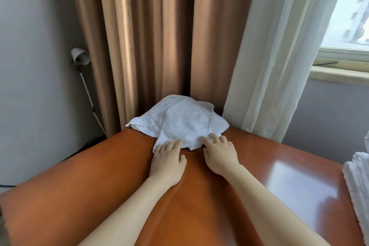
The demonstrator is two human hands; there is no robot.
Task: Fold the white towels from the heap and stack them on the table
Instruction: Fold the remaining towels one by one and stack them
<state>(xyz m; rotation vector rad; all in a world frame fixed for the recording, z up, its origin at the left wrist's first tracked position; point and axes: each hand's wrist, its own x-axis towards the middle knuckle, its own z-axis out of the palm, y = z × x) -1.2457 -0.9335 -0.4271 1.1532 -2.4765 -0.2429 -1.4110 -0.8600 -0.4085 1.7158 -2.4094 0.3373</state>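
Your heap [179, 120] of white towels sits at the far edge of the table [79, 195], about midway across, pushed up against the brown curtain [143, 36] behind it. One towel [185, 126] lies crumpled on top and spills toward you, its near corner reaching down onto the wood. Your left hand [168, 158] lies palm down on the near side of the heap, fingers straight and slightly spread, their tips resting on the near left corner of that towel; it grips nothing. Your right hand [218, 153] is just beside it on the right, also palm down, fingers [214, 137] straight and fanned, the tips touching the near right edge of the cloth while the rest of the hand is over bare wood; it grips nothing either. The two hands are close but apart, with a strip of table showing between the thumbs. At the right edge of the table, well apart from the heap, you have a stack [357, 177] of white towels, cut off by the frame, its layered edges showing. A white sheer [269, 56] hangs right of the brown curtain, with a window [347, 16] beyond it. Far left, a lamp [80, 57] stands against the grey wall [30, 46]
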